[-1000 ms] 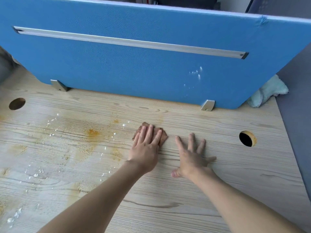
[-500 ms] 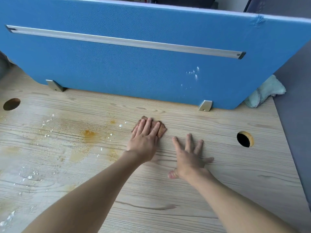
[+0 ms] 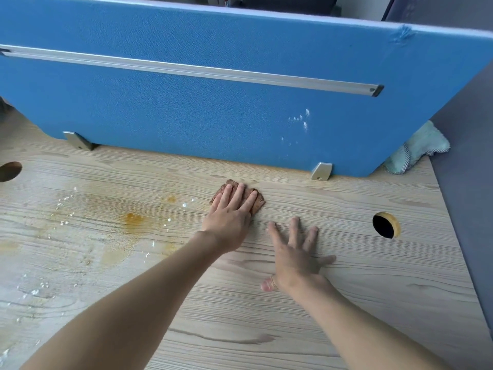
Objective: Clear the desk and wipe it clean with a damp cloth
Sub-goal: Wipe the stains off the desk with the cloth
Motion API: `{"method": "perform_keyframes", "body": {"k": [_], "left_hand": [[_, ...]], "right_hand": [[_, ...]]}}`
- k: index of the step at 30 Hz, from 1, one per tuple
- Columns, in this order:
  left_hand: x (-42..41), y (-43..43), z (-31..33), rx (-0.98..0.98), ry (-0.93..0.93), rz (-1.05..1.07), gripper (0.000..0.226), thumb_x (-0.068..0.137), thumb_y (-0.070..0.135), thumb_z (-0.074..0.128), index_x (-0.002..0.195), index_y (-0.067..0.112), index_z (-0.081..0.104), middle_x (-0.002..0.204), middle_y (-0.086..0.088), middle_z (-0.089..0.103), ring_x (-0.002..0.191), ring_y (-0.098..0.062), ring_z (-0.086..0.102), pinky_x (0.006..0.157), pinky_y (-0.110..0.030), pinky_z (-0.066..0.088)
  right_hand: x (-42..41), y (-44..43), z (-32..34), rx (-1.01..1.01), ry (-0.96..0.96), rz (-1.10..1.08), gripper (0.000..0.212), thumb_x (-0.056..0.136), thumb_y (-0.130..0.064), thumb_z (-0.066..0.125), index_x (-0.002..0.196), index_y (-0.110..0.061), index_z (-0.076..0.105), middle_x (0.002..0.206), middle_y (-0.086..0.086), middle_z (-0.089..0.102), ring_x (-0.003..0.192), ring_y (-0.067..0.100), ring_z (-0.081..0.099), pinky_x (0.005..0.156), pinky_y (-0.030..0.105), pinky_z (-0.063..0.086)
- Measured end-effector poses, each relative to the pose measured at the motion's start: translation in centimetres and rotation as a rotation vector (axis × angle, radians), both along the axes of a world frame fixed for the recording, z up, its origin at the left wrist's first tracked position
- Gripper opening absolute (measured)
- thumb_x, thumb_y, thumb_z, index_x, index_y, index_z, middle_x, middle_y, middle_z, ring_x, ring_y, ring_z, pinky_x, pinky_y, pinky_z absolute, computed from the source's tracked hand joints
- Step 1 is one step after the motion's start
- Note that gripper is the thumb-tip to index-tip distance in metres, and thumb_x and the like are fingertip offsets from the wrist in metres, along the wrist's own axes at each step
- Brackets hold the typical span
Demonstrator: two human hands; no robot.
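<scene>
My left hand [image 3: 230, 215] lies flat with straight fingers on a small brown cloth [image 3: 256, 201], pressing it onto the light wooden desk [image 3: 266, 311] a little in front of the blue partition. Most of the cloth is hidden under the fingers. To its right, my right hand [image 3: 294, 259] rests palm-down on the bare wood with fingers spread, holding nothing. Orange-brown stains [image 3: 133, 218] and white crumbs [image 3: 64, 206] cover the desk to the left of the cloth.
A blue partition [image 3: 213, 110] with a metal rail stands along the desk's back edge on two metal feet. A pale green towel [image 3: 416, 149] lies at the back right corner. Cable holes [image 3: 385, 225] sit right and far left [image 3: 9, 170]. A grey panel [image 3: 469, 182] borders the right side.
My left hand has pushed the brown cloth slightly farther away, toward the partition. My right hand stays flat on the desk in about the same place.
</scene>
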State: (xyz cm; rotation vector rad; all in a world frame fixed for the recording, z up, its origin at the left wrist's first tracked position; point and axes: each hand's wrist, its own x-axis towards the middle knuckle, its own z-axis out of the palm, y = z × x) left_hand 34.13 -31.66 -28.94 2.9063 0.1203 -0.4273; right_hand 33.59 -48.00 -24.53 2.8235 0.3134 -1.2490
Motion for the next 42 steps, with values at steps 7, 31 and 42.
{"method": "perform_keyframes", "body": {"k": [7,31,42], "left_hand": [[3.3,-0.8,0.1,-0.008,0.017,0.178,0.062,0.105,0.037,0.024,0.158,0.033,-0.006,0.166,-0.001,-0.016,0.151,-0.028,-0.019,0.124,-0.045,-0.005],[9.0,-3.4,-0.1,-0.069,-0.081,-0.376,0.052,0.109,0.032,0.023,0.158,0.017,0.015,0.167,0.001,-0.002,0.153,-0.023,-0.008,0.124,-0.036,-0.006],[8.4,-2.5,-0.9,-0.100,-0.154,0.023,0.051,0.104,0.025,0.030,0.153,0.016,0.022,0.164,-0.002,0.017,0.153,-0.025,0.005,0.124,-0.036,0.001]], "right_hand": [[-0.1,0.0,-0.1,-0.003,-0.008,0.012,0.135,0.071,-0.050,0.085,0.152,-0.046,-0.023,0.154,0.007,-0.045,0.142,0.050,-0.032,0.101,0.086,0.014],[0.1,0.4,-0.6,-0.046,0.005,0.002,0.140,0.069,-0.051,0.087,0.147,-0.048,-0.029,0.152,0.006,-0.048,0.142,0.048,-0.034,0.101,0.086,0.011],[0.1,0.1,-0.4,-0.040,0.008,0.014,0.138,0.071,-0.054,0.084,0.147,-0.047,-0.032,0.150,0.007,-0.050,0.141,0.048,-0.035,0.102,0.086,0.011]]}}
